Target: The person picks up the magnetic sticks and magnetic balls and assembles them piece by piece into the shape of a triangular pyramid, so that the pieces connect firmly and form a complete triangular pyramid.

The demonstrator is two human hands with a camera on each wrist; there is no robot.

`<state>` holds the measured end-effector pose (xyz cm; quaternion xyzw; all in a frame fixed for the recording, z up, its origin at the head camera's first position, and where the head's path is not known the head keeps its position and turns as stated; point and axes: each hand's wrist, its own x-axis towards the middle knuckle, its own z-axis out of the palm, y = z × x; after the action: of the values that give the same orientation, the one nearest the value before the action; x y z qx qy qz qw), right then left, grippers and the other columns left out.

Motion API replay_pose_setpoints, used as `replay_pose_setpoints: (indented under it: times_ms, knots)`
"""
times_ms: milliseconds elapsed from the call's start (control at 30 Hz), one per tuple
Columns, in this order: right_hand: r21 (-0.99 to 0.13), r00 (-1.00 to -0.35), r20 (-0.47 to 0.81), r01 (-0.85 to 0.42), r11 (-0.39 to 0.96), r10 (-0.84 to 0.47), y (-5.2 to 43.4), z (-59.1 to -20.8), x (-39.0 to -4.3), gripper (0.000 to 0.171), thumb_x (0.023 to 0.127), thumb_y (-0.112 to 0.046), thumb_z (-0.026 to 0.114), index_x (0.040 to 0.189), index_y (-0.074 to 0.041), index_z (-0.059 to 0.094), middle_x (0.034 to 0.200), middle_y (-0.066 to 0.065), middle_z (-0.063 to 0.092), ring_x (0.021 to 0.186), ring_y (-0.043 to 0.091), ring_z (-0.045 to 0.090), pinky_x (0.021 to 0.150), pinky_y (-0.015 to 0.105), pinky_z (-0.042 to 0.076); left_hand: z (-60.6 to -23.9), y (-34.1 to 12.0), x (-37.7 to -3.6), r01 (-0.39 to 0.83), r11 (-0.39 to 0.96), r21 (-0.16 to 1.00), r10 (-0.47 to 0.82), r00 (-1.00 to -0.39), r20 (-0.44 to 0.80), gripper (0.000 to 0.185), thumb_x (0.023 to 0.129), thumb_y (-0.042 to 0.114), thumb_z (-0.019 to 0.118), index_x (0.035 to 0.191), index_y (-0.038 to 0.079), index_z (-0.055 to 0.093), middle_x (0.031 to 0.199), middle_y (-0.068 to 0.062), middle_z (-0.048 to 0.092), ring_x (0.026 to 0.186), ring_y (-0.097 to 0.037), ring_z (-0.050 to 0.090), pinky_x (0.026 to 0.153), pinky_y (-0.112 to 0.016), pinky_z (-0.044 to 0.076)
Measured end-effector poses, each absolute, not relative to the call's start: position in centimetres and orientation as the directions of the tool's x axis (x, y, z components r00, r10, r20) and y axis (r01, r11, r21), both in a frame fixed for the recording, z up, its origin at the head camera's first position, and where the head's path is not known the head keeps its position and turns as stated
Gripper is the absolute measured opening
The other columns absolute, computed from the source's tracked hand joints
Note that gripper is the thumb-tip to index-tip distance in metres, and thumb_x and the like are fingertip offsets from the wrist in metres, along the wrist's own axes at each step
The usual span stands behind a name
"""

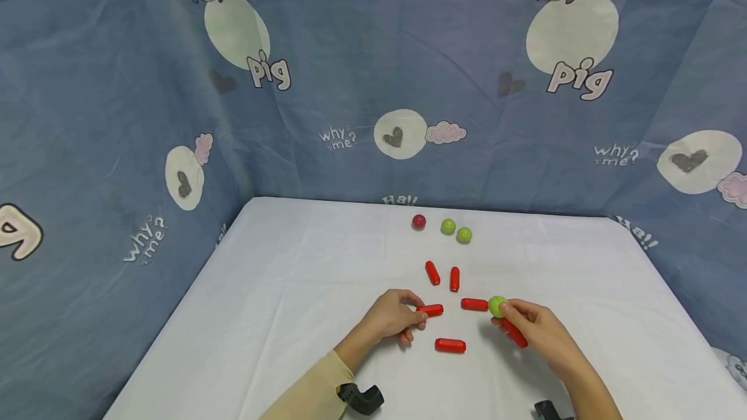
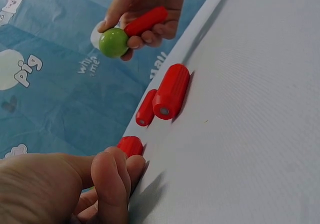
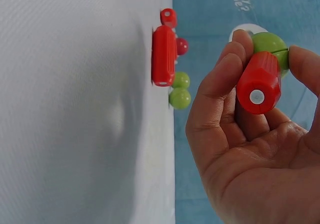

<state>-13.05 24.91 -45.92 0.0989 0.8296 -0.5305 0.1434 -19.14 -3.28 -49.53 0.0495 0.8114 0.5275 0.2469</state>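
My right hand (image 1: 503, 317) holds a red rod (image 1: 516, 334) with a green ball (image 1: 497, 306) stuck on its far end; the right wrist view shows the rod (image 3: 257, 83) lying between thumb and curled fingers, with the ball (image 3: 272, 44) behind it. My left hand (image 1: 420, 317) pinches the near end of another red rod (image 1: 432, 309) that lies on the white table (image 1: 292, 290). In the left wrist view that rod (image 2: 131, 145) peeks out behind my curled fingers (image 2: 111, 179). A further red rod (image 1: 474, 304) lies just left of the green ball.
One red rod (image 1: 450, 345) lies between my hands, nearer to me. Two more (image 1: 432, 272) (image 1: 454, 278) lie farther back. A red ball (image 1: 418, 221) and two green balls (image 1: 447, 226) (image 1: 463, 234) sit near the far edge. Blue patterned cloth (image 1: 350, 83) walls the table.
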Motion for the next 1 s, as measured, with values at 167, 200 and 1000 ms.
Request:
replay_pose_setpoints:
  times_ms: [167,200,1000]
  knots:
    - [-0.853,-0.941,-0.338,0.309,0.421,0.007,24.9,-46.1,-13.1,0.059,0.104,-0.042,0.057,0.139,0.005,0.056,0.111,0.012,0.076,0.089,0.018,0.062,0.072,0.029,0.052,-49.5,-3.3,-19.2,-0.193,0.454,0.87,0.335,-0.868,-0.367,0.012,0.093,0.012,0.073,0.104,0.01,0.067,0.073,-0.003,0.073,0.042,-0.01,0.053,0.042,-0.018,0.046]
    - [-0.854,-0.942,-0.336,0.307,0.42,0.006,24.9,-46.1,-13.0,0.058,0.104,-0.042,0.057,0.138,0.005,0.056,0.111,0.012,0.076,0.089,0.018,0.062,0.072,0.029,0.052,-49.6,-3.3,-19.3,-0.193,0.449,0.872,0.336,-0.868,-0.365,0.012,0.093,0.011,0.073,0.104,0.01,0.067,0.073,-0.003,0.073,0.042,-0.01,0.053,0.042,-0.018,0.046]
    - [-0.839,-0.937,-0.35,0.31,0.447,-0.006,23.9,-46.8,-13.2,0.058,0.103,-0.041,0.059,0.138,0.004,0.057,0.111,0.01,0.077,0.093,0.018,0.061,0.077,0.031,0.049,-50.1,-4.3,-19.5,-0.235,0.296,0.926,0.395,-0.852,-0.343,0.018,0.094,0.011,0.072,0.11,0.004,0.067,0.074,-0.003,0.073,0.047,-0.007,0.056,0.045,-0.018,0.049]
